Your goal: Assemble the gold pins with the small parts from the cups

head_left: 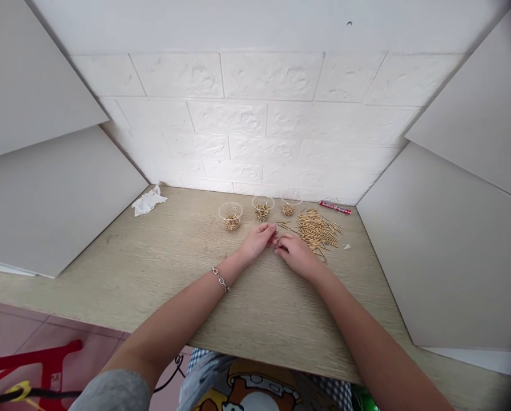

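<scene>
My left hand [260, 240] is closed, its thumb and fingers pinched together, just in front of the middle cup. Close beside it on the right, my right hand [296, 252] has its fingers curled together near the left fingertips. Whatever sits between the fingers is too small to name. Three clear cups hold small golden pieces: the left cup [230, 212], the middle cup [262, 204] and the right cup [291, 198]. A loose pile of thin golden sticks [317, 229] lies right of my hands, with a few strays near the fingers.
A red tube [334, 207] lies behind the pile, by the wall. A small white scrap [346, 247] is right of the pile. Crumpled white tissue [149, 201] lies at the back left of the wooden table [152, 268]. Grey panels stand on both sides.
</scene>
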A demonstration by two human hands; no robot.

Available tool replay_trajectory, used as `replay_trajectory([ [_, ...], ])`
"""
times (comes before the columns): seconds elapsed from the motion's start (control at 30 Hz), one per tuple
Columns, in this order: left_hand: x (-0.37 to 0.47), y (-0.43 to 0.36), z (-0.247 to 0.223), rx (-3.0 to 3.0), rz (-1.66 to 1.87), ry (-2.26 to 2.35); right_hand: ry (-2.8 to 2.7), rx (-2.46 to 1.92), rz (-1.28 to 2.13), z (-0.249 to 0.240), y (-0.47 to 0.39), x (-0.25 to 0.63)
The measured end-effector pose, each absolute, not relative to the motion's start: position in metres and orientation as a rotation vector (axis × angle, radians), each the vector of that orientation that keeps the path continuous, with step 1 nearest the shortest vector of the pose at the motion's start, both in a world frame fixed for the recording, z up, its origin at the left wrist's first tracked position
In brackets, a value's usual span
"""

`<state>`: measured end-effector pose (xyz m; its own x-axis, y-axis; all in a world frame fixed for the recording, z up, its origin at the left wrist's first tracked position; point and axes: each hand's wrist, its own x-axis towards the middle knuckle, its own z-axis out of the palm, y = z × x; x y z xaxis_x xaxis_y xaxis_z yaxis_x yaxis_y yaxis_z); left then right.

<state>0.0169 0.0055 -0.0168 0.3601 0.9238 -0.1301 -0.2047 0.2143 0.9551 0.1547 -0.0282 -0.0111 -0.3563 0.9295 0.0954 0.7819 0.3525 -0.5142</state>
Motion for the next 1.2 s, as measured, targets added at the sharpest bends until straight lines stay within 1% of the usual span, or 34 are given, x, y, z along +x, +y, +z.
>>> replay_trajectory([
  [0.2,0.0176,0.0066,-0.0177,0.970,0.965,0.872,-2.265,-1.587,0.393,-0.0165,-0.0271,0.1518],
  [0.4,0.0174,0.0078,-0.0188,0.963,0.933,0.854,-2.279,-1.591,0.382,-0.0188,-0.0255,0.1528],
  [0.6,0.0176,0.0081,-0.0183,0.945,0.927,0.858,-2.313,-1.603,0.266,-0.0207,-0.0258,0.1519],
  [0.83,0.0172,0.0075,-0.0168,0.947,0.922,0.857,-2.322,-1.600,0.298,-0.0204,-0.0246,0.1537],
  [1.03,0.0169,0.0080,-0.0167,0.948,0.912,0.866,-2.347,-1.699,0.131,-0.0207,-0.0272,0.1502],
  [1.2,0.0152,0.0079,-0.0159,0.925,0.900,0.852,-2.319,-1.744,0.118,-0.0222,-0.0274,0.1481],
])
